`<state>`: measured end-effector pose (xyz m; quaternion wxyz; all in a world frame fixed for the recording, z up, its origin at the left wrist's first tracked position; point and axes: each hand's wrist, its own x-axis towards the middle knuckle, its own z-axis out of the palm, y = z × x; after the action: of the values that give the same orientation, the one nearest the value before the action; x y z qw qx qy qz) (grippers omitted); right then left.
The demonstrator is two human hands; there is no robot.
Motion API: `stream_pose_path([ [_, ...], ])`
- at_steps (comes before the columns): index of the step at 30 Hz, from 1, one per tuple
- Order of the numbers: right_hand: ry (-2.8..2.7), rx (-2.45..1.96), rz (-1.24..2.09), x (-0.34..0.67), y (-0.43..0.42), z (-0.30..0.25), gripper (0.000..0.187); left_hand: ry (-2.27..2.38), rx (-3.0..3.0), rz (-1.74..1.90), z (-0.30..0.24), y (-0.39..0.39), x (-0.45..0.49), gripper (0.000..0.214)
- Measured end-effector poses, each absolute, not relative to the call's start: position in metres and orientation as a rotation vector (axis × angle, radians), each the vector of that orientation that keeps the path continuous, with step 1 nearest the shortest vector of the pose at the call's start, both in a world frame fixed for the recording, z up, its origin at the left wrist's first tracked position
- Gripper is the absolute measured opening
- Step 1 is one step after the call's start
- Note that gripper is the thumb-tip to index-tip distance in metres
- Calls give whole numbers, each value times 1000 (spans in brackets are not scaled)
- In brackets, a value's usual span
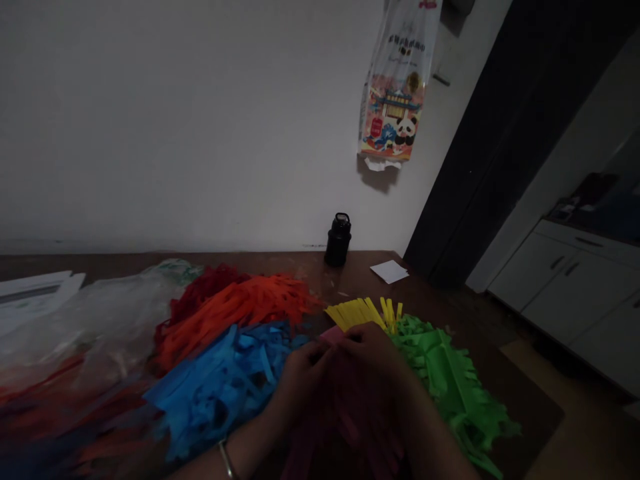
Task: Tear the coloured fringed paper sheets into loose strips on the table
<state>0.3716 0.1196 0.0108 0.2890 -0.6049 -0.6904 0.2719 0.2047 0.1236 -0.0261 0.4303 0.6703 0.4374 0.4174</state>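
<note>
My left hand (304, 375) and my right hand (371, 348) are close together at the table's front, fingers closed on the top edge of pink fringed paper (332, 335). Its dark pink strips hang down between my forearms, dim and partly hidden. Beside my left hand lies a pile of blue fringed paper (220, 383). Yellow fringed paper (355, 313) sits just beyond my right hand, and green fringed paper (445, 373) spreads to the right of it. Orange fringed paper (250, 301) lies behind the blue pile.
Dark red fringe (203, 293) and a clear plastic bag (115, 307) lie at left, near white sheets (37, 293). A black bottle (339, 240) stands by the wall, with white cards (389, 271) to its right. A tissue pack (395, 100) hangs above.
</note>
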Motion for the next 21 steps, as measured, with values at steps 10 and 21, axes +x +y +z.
stream_pose_path([
  [10,-1815,-1583,760,372,119,10,23,1083,1662,1030,-24,120,204,38],
  [21,-1827,-1589,741,372,119,10,23,1098,1646,1006,-26,122,204,37],
])
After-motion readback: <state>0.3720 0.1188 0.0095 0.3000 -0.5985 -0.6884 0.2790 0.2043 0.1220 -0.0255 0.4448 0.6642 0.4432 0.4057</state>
